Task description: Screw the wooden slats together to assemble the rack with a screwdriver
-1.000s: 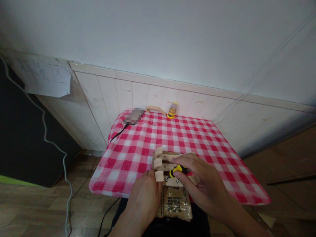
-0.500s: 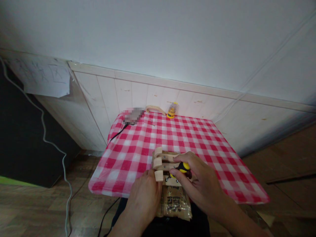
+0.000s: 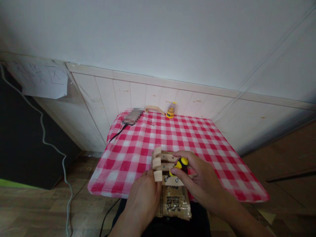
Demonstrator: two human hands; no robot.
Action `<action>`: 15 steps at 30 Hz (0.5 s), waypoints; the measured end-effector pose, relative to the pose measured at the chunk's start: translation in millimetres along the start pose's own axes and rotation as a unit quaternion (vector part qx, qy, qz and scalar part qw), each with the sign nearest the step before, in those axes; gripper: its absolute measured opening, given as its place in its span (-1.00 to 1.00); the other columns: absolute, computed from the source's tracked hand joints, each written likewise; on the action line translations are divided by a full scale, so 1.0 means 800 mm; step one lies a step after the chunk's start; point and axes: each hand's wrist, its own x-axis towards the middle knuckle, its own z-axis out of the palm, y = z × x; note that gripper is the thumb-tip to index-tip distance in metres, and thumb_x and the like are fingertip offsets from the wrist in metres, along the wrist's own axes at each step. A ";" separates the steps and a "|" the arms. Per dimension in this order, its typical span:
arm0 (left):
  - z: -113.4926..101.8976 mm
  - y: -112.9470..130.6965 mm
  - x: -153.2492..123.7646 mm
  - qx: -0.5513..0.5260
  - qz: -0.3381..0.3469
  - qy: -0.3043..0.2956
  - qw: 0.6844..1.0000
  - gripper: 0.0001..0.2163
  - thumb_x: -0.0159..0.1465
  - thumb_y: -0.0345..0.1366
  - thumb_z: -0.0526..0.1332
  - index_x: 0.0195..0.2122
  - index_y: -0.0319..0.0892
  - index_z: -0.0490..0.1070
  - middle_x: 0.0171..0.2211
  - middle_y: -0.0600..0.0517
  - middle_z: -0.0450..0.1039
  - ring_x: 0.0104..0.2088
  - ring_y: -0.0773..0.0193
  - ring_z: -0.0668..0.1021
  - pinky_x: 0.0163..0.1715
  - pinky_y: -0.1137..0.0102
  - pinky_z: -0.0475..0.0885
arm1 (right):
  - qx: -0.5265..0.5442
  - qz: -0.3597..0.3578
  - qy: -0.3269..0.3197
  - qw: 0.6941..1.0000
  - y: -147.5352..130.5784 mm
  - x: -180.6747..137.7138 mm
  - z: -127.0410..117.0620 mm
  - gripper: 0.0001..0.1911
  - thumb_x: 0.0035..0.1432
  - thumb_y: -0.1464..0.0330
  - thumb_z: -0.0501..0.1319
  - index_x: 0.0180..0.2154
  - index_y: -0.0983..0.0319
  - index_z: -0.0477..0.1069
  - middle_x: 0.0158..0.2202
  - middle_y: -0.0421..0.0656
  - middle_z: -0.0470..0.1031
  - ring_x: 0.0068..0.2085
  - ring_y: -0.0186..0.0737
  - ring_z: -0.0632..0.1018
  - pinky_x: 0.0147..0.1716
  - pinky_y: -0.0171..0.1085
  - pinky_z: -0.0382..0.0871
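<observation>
My right hand (image 3: 204,184) is closed around a short yellow-and-black screwdriver (image 3: 182,163). Its tip points down and left to a screw on the nearest curved pale wooden hook (image 3: 158,176). A second screw stands up in that same piece. My left hand (image 3: 144,194) is closed at the hook's curved end and steadies it, its fingertips partly hidden. Two more wooden hooks, a middle one (image 3: 157,162) and a far one (image 3: 157,151), lie alongside with screws in them. Beneath them is a brown, printed, shiny-wrapped slab (image 3: 174,205) at the table's front edge.
A red-and-white checked cloth (image 3: 197,138) covers the table. Against the wall at the back are another curved wooden piece (image 3: 155,108), a yellow-capped container (image 3: 171,110) and a blurred-out object (image 3: 133,116) with a black cord. A pale cable (image 3: 64,164) hangs at the left.
The screwdriver's handle has turned and tilted slightly in my right hand, its tip staying at the same screw. My left hand keeps its place; the view has shifted a little.
</observation>
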 end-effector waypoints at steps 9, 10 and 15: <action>0.003 -0.004 -0.003 -0.017 -0.013 0.006 1.000 -0.63 0.42 -0.16 -0.10 -0.06 -0.22 0.43 -0.12 -0.19 0.59 -0.13 0.05 0.61 -0.17 0.28 0.40 | 0.163 0.116 0.244 0.949 0.038 0.024 -0.046 -0.73 0.23 0.28 0.26 -0.03 0.15 0.46 -0.39 -0.24 0.39 -0.40 -0.31 0.49 -0.43 -0.30 0.48; 0.002 -0.004 -0.004 -0.019 -0.015 0.005 1.000 -0.63 0.42 -0.14 -0.10 -0.06 -0.22 0.42 -0.12 -0.19 0.59 -0.12 0.05 0.61 -0.17 0.27 0.40 | 0.187 0.123 0.237 0.945 0.047 0.029 -0.050 -0.72 0.24 0.26 0.25 -0.02 0.16 0.45 -0.40 -0.24 0.40 -0.42 -0.30 0.49 -0.44 -0.28 0.48; -0.002 -0.009 -0.012 -0.026 -0.036 -0.006 0.999 -0.63 0.40 -0.02 -0.07 -0.16 -0.20 0.36 -0.19 -0.18 0.58 -0.17 0.06 0.62 -0.24 0.31 0.40 | 0.307 0.173 0.195 0.915 0.088 0.054 -0.058 -0.71 0.14 0.26 0.28 -0.10 0.20 0.39 -0.47 -0.27 0.43 -0.47 -0.27 0.53 -0.48 -0.25 0.46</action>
